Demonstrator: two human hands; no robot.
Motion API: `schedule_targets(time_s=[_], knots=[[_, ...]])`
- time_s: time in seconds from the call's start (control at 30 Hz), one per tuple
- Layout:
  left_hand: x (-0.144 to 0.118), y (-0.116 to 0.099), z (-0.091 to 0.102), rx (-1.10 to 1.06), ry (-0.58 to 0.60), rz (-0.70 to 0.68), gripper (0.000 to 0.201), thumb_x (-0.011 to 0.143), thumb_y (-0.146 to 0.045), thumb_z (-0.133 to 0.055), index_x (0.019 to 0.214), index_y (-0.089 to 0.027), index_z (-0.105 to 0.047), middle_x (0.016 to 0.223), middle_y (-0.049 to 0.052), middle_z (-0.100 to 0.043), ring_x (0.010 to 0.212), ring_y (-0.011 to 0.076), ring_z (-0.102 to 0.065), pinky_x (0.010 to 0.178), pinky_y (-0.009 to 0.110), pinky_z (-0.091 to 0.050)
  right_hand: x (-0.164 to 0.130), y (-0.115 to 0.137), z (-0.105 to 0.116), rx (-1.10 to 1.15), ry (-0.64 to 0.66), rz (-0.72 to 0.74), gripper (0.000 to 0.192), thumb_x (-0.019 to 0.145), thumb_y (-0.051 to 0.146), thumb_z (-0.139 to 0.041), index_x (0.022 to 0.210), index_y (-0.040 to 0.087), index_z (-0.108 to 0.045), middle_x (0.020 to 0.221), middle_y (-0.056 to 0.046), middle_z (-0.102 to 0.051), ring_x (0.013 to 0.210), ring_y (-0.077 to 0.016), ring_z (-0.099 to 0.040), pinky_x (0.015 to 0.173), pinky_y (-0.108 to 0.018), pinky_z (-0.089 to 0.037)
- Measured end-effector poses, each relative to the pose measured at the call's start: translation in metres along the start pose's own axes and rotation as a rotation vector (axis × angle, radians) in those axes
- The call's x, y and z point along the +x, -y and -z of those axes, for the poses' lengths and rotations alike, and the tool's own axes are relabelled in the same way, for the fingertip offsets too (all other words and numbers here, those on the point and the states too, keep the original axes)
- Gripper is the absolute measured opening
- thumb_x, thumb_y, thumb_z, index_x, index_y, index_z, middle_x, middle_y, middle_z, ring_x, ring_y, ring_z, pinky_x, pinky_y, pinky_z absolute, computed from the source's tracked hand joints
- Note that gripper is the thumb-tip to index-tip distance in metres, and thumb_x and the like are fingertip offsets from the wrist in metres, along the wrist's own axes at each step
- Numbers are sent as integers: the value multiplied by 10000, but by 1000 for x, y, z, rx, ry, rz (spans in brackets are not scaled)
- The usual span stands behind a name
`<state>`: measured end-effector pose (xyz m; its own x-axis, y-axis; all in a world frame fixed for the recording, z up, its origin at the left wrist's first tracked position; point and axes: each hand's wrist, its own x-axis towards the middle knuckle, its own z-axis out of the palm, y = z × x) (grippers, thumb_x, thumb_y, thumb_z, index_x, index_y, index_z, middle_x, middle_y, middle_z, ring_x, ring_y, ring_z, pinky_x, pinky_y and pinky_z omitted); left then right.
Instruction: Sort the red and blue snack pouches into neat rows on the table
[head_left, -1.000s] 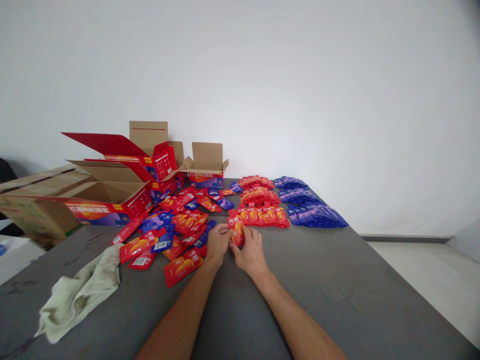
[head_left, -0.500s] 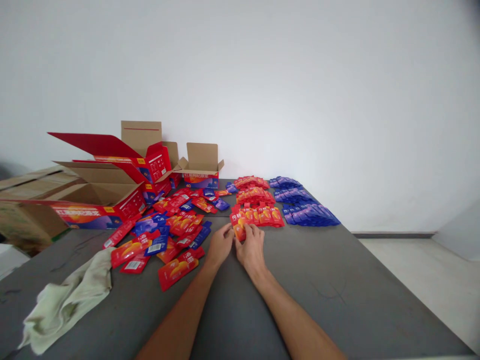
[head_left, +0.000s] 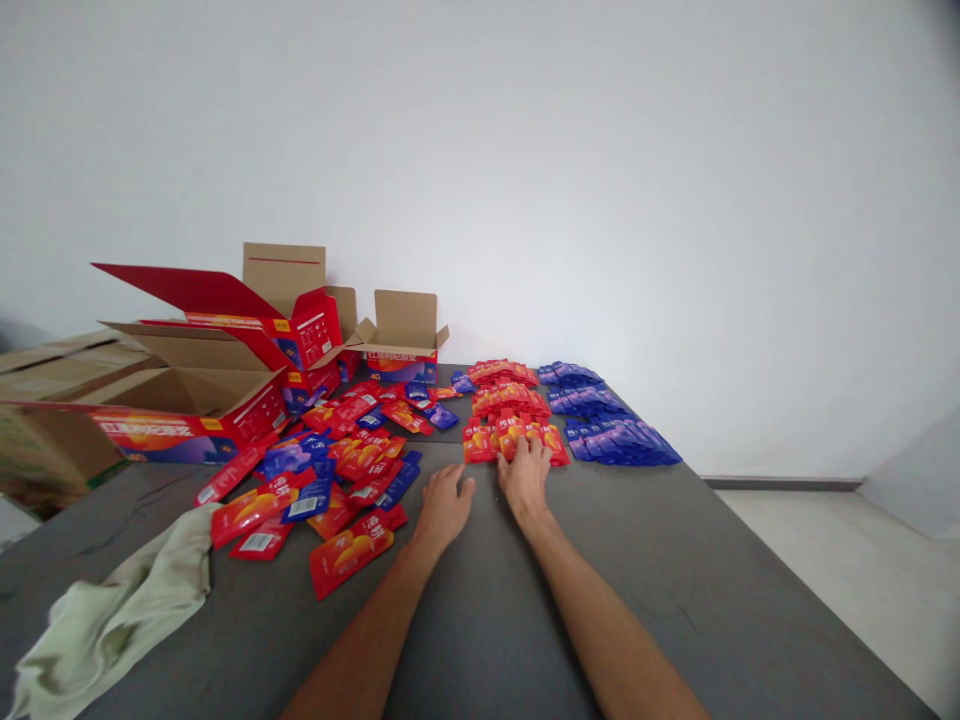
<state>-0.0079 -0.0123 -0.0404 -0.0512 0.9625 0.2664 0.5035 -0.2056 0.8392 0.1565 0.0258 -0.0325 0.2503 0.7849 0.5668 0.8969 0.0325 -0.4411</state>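
Note:
My right hand (head_left: 526, 480) is at the near edge of the front row of red pouches, its thumb and fingers closed about the lower end of one red pouch (head_left: 511, 432). That pouch lies on top of the other red pouches (head_left: 477, 442), which overlap side by side with their spouts pointing away from me. My left hand (head_left: 444, 508) rests just above the table, fingers apart and slightly curled, with nothing in it. It is between the row and a loose heap of red and blue pouches (head_left: 367, 455).
Two more red rows (head_left: 511, 400) lie behind, and blue pouch rows (head_left: 622, 442) lie to the right. Open red cartons (head_left: 262, 415) and a smaller open carton (head_left: 403, 368) stand at the back left. A pale cloth (head_left: 124, 610) lies on the grey table (head_left: 480, 640).
My right hand has moved right along the front red row with the pouch. My left hand has come away from it, a little nearer to me, and its fingers have spread.

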Motion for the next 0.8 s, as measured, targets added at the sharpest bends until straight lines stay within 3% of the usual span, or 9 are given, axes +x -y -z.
schedule_targets(time_s=[0.2, 0.4, 0.63, 0.8], knots=[[1, 5, -1, 34, 23, -22, 351, 837, -307, -592, 1141, -168, -697, 1268, 173, -631, 1236, 307, -527, 1087, 426, -329, 15, -2, -8, -70, 45, -56, 424, 817, 296, -646, 1187, 91, -612, 1231, -241, -535, 1128, -383, -441, 900, -454, -353], [0, 0, 2, 226, 95, -28, 396, 899, -317, -492, 1223, -154, -651, 1319, 137, -606, 1254, 270, -506, 1084, 391, -336, 18, 0, -9, -164, 162, -134, 474, 866, 380, -614, 1234, 82, -585, 1255, -245, -523, 1177, -379, -413, 909, -433, -336], [-3, -7, 4, 368, 125, -10, 394, 917, -312, -464, 1241, -167, -633, 1338, 113, -593, 1254, 245, -494, 1057, 382, -356, 13, 9, 4, -279, 189, -116, 565, 896, 531, -540, 1250, 93, -580, 1331, -262, -463, 1216, -403, -378, 941, -484, -295], [-5, -5, 7, 452, 121, -21, 367, 905, -242, -460, 1215, -161, -638, 1297, 117, -612, 1238, 247, -496, 1039, 382, -361, -1, 21, 16, -247, 185, -71, 518, 898, 493, -553, 1266, 129, -584, 1365, -233, -448, 1203, -384, -388, 928, -474, -305]])
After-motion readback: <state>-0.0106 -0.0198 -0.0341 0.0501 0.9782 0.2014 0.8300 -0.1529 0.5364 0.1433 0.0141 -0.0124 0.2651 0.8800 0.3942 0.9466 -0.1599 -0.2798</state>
